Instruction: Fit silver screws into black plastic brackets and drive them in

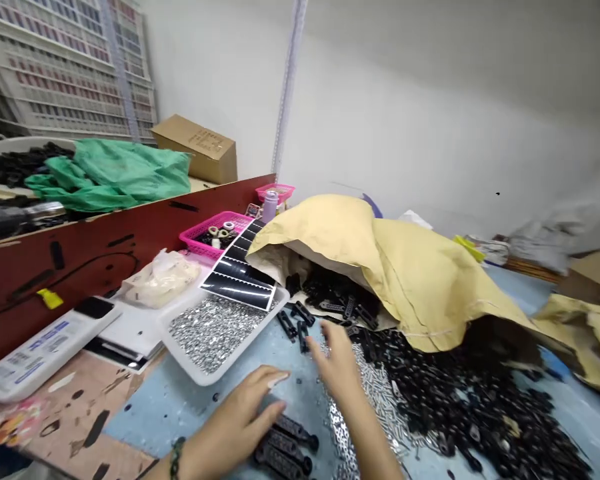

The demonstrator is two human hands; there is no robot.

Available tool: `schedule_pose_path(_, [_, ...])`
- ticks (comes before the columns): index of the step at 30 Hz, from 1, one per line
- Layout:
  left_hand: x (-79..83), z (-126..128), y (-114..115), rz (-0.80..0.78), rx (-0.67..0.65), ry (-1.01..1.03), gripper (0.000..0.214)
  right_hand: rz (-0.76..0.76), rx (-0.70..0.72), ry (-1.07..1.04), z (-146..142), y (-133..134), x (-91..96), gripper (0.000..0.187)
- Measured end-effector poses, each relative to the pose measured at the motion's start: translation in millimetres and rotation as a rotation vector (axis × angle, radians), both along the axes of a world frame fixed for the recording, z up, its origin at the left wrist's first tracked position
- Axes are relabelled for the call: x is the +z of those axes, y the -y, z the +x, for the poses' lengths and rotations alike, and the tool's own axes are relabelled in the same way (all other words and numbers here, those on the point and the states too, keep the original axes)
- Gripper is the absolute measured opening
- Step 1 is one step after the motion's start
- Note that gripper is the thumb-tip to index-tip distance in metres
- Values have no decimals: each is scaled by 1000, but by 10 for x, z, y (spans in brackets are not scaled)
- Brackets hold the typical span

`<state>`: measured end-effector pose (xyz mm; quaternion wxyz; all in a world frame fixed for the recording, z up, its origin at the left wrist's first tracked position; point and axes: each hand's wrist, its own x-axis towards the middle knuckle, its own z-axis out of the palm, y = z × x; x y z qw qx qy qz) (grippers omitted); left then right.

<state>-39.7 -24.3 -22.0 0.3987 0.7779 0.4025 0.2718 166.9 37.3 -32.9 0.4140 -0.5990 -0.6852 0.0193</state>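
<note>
Running along the left side, a dark red board (75,267) is standing behind a white handheld unit (35,363) and a white tray (177,353) heaped with silver screws (213,333). Beside that tray, the person's left hand (235,417) is lying palm down over the blue surface (145,427), a beaded bracelet (177,457) circling the wrist, its fingers (275,408) spread and holding nothing. Just below and right of those fingertips, three black bars (285,443) are lying side by side, their long axes slanting down to the right, making this the nearer hand to them. The right hand (337,363) is reaching up and to the left, loosely open and apparently empty, toward short black pieces (295,320). Further right, loose silver screws (375,400) are lying against a heap of black parts (460,407), below a crumpled yellow paper sack (405,280).
</note>
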Motion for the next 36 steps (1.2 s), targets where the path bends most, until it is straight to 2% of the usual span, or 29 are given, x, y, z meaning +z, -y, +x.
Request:
schedule_pose_path(3, [-71,52,-138,-73,55,119,36,-106,-26,-22,-44,-86,-15,25])
schedule_pose_path(5, [-96,135,-246,-220,102,229,42,-137,-47,-59,-103,-84,-9,22])
schedule_pose_path(7, [-87,263,-352,-423,107,397,49,-158,-30,-98,-159,10,12,16])
schedule_pose_path(9, [-47,412,-443,-594,60,575,52,-199,86,-145,-164,174,47,7])
schedule_pose_path(10, [-23,480,-482,-640,39,638,53,-223,149,-172,-123,263,70,8])
schedule_pose_path(12, [22,580,-551,-662,44,655,51,-271,152,-191,83,407,132,20])
schedule_pose_path(13, [38,610,-582,-648,65,606,50,-275,25,-165,245,449,165,27])
schedule_pose_path(14, [48,631,-612,-624,76,523,48,-289,-179,-69,435,469,195,27])
schedule_pose_path(15, [53,647,-641,-593,74,425,46,-285,-300,-34,635,466,217,28])
schedule_pose_path(17, [47,687,-697,-538,31,240,41,-284,-415,22,995,411,229,25])
schedule_pose_path(19, [23,759,-747,-508,-20,136,36,-326,-445,74,1220,320,199,16])
schedule_pose_path(22, [-31,899,-795,-483,-65,79,32,-412,-432,118,1305,205,131,6])
schedule_pose_path(27, [-41,981,-760,-365,-132,40,26,-421,-366,71,1218,282,178,22])
schedule_pose_path(29, [8,955,-713,-311,-143,27,25,-376,-294,24,1120,394,229,23])
schedule_pose_path(31, [71,929,-658,-264,-151,14,26,-338,-160,-69,958,501,261,22])
schedule_pose_path(34, [160,914,-587,-141,-188,4,22,-297,75,-330,654,593,274,15])
schedule_pose_path(36, [211,910,-560,-10,-204,-19,20,-234,123,-437,481,614,285,9])
